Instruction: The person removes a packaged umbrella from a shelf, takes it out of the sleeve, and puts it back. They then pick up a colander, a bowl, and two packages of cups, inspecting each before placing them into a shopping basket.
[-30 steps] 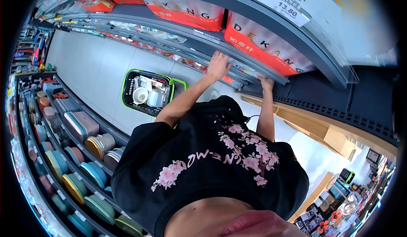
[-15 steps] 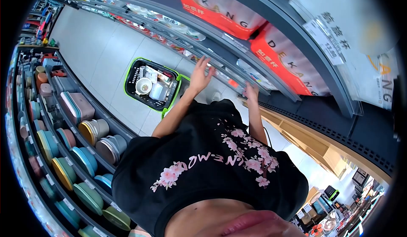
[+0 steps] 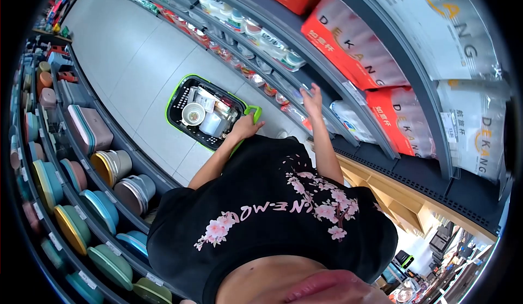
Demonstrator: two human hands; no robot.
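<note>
Your left hand [image 3: 246, 126] has its fingers curled around the green basket handle [image 3: 254, 111] to move it. Your right hand [image 3: 312, 94] is splayed, fingertips at the shelf edge [image 3: 327, 120].

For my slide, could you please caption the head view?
Left hand on green basket handle; right hand open at the shelf.

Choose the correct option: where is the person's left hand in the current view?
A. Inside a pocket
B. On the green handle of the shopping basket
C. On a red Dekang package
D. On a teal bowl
B: the left hand rests on the green handle at the rim of the black shopping basket on the floor.
</note>
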